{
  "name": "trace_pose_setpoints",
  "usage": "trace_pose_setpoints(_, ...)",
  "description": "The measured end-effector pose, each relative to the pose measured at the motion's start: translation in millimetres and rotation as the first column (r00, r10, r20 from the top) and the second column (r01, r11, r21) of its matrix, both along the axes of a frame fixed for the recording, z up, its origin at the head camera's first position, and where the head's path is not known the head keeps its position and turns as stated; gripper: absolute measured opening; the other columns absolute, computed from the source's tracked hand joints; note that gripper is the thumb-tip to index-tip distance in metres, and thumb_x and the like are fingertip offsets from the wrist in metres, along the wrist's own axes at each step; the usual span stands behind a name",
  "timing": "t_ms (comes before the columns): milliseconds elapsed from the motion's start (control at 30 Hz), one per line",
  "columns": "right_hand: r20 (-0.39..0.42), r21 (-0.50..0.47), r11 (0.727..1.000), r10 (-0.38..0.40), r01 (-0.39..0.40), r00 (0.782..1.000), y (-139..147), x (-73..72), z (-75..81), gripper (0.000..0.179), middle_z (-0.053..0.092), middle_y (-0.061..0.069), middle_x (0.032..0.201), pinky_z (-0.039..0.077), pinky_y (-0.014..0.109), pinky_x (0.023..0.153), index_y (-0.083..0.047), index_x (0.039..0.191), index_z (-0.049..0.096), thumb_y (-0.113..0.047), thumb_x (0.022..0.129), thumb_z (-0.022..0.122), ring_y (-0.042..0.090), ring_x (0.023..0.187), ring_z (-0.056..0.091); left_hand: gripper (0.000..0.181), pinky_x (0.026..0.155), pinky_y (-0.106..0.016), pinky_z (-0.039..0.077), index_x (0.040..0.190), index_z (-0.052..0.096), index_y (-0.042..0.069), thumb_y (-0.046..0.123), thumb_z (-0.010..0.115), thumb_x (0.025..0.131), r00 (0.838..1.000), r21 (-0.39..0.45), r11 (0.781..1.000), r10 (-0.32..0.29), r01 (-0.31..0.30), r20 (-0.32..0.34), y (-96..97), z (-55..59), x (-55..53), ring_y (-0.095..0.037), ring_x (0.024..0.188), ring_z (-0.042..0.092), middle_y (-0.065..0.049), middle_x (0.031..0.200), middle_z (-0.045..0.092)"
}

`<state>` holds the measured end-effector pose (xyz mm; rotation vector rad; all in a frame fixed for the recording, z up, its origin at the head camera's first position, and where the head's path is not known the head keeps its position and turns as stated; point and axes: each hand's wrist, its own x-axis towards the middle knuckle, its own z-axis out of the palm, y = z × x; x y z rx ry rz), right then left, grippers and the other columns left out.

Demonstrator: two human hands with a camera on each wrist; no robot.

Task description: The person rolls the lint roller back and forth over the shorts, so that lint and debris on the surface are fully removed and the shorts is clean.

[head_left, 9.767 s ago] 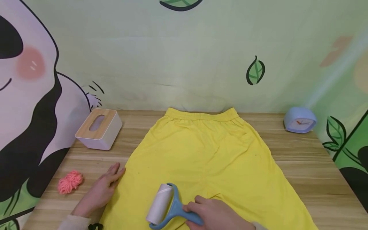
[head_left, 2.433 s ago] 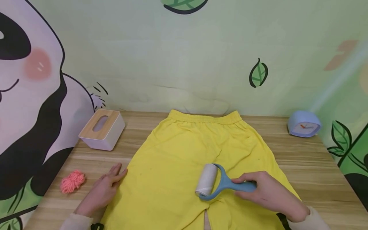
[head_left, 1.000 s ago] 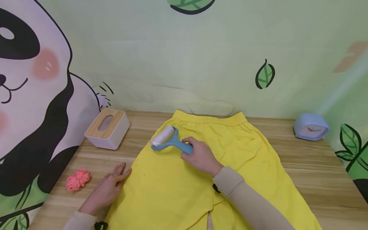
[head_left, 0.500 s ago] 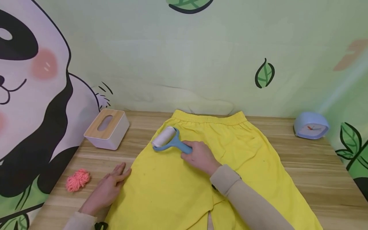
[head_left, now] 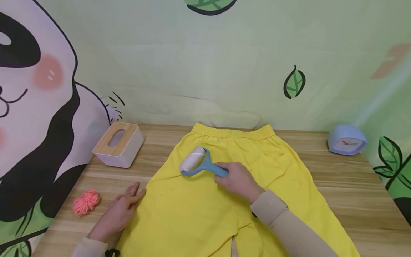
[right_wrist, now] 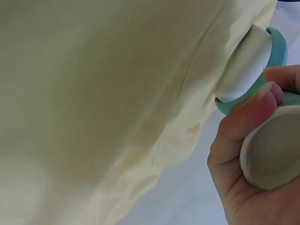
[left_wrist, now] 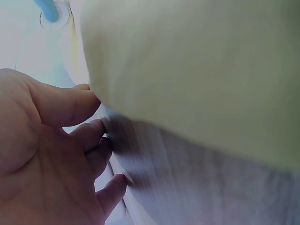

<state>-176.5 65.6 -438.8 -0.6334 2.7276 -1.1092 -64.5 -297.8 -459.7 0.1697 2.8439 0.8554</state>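
Observation:
Yellow pants (head_left: 192, 210) with a gathered waistband lie spread on the wooden table, waistband toward the wall. My right hand (head_left: 239, 180) grips the blue handle of a lint roller (head_left: 192, 159), whose white roll sits on the upper left part of the pants, below the waistband. In the right wrist view the thumb and fingers wrap the handle's end, and the roll of the lint roller (right_wrist: 246, 65) meets the cloth. My left hand (head_left: 120, 210) rests at the left edge of the pants. Its thumb touches the cloth in the left wrist view, while the other fingertips (left_wrist: 119, 183) rest on the table.
A white tissue box (head_left: 118, 142) with a wooden lid stands at the back left. Nearer, left of my left hand, lies a pink yarn bundle (head_left: 86, 202). A blue clock (head_left: 346, 140) stands at the back right. The printed wall (head_left: 205, 71) closes off the table's far edge.
From low on the pants, the lint roller went to the middle, then up to the upper left edge. In the last half second it slid slightly right and nearer. The left hand stayed put.

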Motion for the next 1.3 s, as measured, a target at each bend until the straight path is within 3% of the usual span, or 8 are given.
trace_pose_setpoints(200, -0.003, 0.070, 0.998, -0.008, 0.008, 1.000, 20, 11.0, 5.8, 0.039, 0.032, -0.011, 0.051, 0.032, 0.023, 0.044, -0.018, 0.119, 0.071, -0.023, 0.080, 0.068, 0.005, 0.044, 0.032, 0.041, 0.107, -0.069, 0.015, 0.141, 0.047, 0.000, 0.004, 0.042, 0.100, 1.000, -0.012, 1.000, 0.003, -0.003, -0.013, 0.1, -0.8, 0.3, -0.046, 0.142, 0.018, -0.027, 0.154, 0.024)
trace_pose_setpoints(533, 0.045, 0.081, 0.996, -0.037, 0.033, 0.998, 66, 35.1, 12.4, 0.039, 0.032, -0.012, 0.051, 0.033, 0.021, 0.041, -0.019, 0.120, 0.071, -0.020, 0.080, 0.069, 0.003, 0.042, 0.030, 0.042, 0.107, -0.069, 0.013, 0.142, 0.045, 0.000, 0.005, 0.042, 0.101, 1.000, -0.006, 1.000, 0.004, -0.004, 0.021, 0.8, -0.7, -0.9, -0.046, 0.142, 0.016, -0.026, 0.155, 0.022)
trace_pose_setpoints(800, 0.078, 0.129, 0.987, -0.109, 0.098, 0.991, 99, 56.8, 13.4, 0.038, 0.035, -0.011, 0.056, 0.034, 0.022, 0.046, -0.021, 0.118, 0.072, -0.021, 0.080, 0.071, 0.004, 0.048, 0.031, 0.042, 0.106, -0.070, 0.014, 0.142, 0.046, 0.000, 0.004, 0.042, 0.100, 1.000, -0.004, 1.000, 0.003, -0.003, 0.016, 0.7, 0.5, -0.6, -0.047, 0.142, 0.017, -0.027, 0.155, 0.022)
trace_pose_setpoints(1300, 0.084, 0.166, 0.978, -0.145, 0.129, 0.986, 122, 76.5, 25.3, 0.031, 0.045, -0.010, 0.056, 0.037, 0.022, 0.046, -0.023, 0.111, 0.074, -0.022, 0.080, 0.073, 0.004, 0.046, 0.037, 0.042, 0.106, -0.071, 0.014, 0.141, 0.047, -0.001, 0.005, 0.044, 0.100, 1.000, 0.004, 1.000, 0.003, -0.003, 0.004, 0.7, 0.5, -0.2, -0.047, 0.142, 0.017, -0.027, 0.155, 0.023)
